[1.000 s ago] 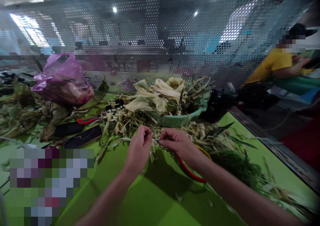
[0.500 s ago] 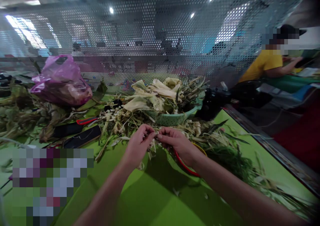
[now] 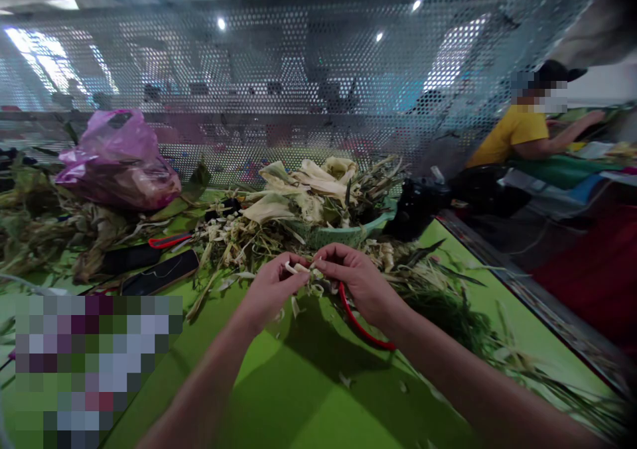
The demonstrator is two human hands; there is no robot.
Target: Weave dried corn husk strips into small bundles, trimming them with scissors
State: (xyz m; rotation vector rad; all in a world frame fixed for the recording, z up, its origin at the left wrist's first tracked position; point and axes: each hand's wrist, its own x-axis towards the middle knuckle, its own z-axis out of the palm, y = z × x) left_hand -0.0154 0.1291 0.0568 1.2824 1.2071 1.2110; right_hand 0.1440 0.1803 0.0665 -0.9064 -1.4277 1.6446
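Observation:
Over the green table (image 3: 308, 396), my left hand (image 3: 271, 288) and my right hand (image 3: 355, 280) meet fingertip to fingertip. Both pinch a small pale plant piece (image 3: 300, 269) between them. A red-handled tool (image 3: 361, 321) curves under my right hand, against the palm. Just behind my hands lies a heap of pale husks and stalks (image 3: 239, 237). Beyond it a green basket (image 3: 343, 233) is piled with husks.
A pink plastic bag (image 3: 119, 160) sits at the back left on dried leaves. Two dark phones (image 3: 156, 271) and red-handled scissors (image 3: 169, 240) lie left of the heap. A perforated metal screen (image 3: 298, 84) stands behind. A black object (image 3: 415, 203) and a person in yellow (image 3: 517, 134) are at the right.
My hands have come together and slid slightly left and toward the heap. A pale piece now shows between the fingertips. The view has shifted a little.

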